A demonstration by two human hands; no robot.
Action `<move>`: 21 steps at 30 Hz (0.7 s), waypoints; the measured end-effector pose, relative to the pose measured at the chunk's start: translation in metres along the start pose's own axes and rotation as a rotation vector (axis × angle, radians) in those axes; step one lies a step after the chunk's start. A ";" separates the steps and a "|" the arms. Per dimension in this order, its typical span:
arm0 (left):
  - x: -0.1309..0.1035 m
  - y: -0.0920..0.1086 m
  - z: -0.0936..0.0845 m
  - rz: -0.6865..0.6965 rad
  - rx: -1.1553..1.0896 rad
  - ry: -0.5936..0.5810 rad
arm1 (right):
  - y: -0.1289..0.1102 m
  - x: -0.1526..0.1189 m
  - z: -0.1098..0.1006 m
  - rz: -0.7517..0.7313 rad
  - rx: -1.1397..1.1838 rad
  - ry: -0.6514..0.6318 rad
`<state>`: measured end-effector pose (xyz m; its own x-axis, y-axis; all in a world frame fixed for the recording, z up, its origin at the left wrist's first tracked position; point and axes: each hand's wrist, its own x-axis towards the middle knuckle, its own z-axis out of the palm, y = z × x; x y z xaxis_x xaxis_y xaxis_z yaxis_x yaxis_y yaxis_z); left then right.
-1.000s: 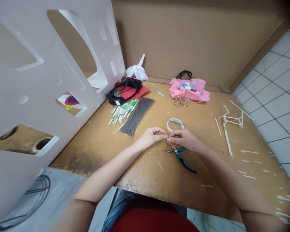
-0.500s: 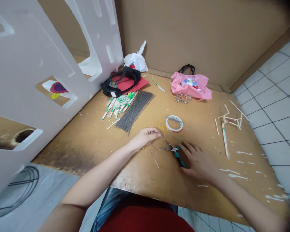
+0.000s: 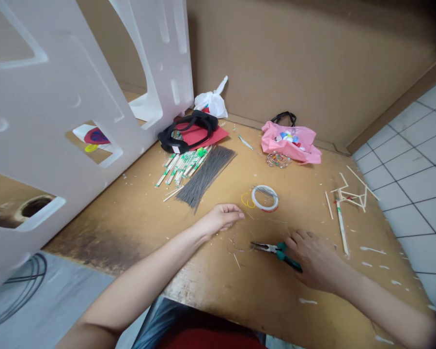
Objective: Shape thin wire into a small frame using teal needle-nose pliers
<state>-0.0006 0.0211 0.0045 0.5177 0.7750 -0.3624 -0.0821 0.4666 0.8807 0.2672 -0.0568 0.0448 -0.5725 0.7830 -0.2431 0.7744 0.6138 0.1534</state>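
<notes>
Right hand: our right hand [image 3: 314, 257] lies palm down on the desk [image 3: 138, 228], its fingers curling over the green handles of the pliers [image 3: 276, 250]. We judge the grip loose and not closed round them.
Pliers: they lie flat on the desk, metal nose pointing left toward the thin wire [image 3: 236, 242], handles under our right fingers.
Risk at the pliers: with the handles only half covered, we think the tool could slide or twist away if we lift from this hold.
Left hand: our left hand [image 3: 223, 216] is lightly curled, fingertips pinched together just above the wire. Whether it actually grips the wire we cannot tell, as the strand is too fine.
Wire: it curls on the desk between our two hands, just left of the pliers' nose and below the left fingertips.
Risk at the wire: a springy loose end so near the fingertips could flick or prick, and it could slip out of a weak pinch.
Tape ring: a white ring [image 3: 264, 198] lies just beyond the hands.
Grey rods: a bundle of grey rods [image 3: 205, 177] lies farther off to the left.
Pink bag: the pink bag [image 3: 289, 142] sits well apart, near the cardboard wall.
</notes>
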 end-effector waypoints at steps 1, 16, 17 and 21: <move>0.000 0.000 0.000 -0.004 -0.007 -0.001 | 0.003 -0.001 -0.004 0.014 0.015 -0.005; -0.002 0.000 0.002 -0.019 -0.093 -0.039 | 0.035 -0.013 -0.033 0.167 -0.029 0.062; -0.002 -0.001 0.002 -0.019 -0.094 -0.040 | 0.037 -0.014 -0.034 0.180 -0.011 0.035; -0.002 -0.001 0.002 -0.013 -0.098 -0.035 | 0.041 -0.018 -0.039 0.318 -0.058 -0.153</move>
<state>0.0003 0.0185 0.0047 0.5489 0.7538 -0.3611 -0.1574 0.5175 0.8411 0.2990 -0.0415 0.0931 -0.2554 0.9143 -0.3144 0.8883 0.3503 0.2971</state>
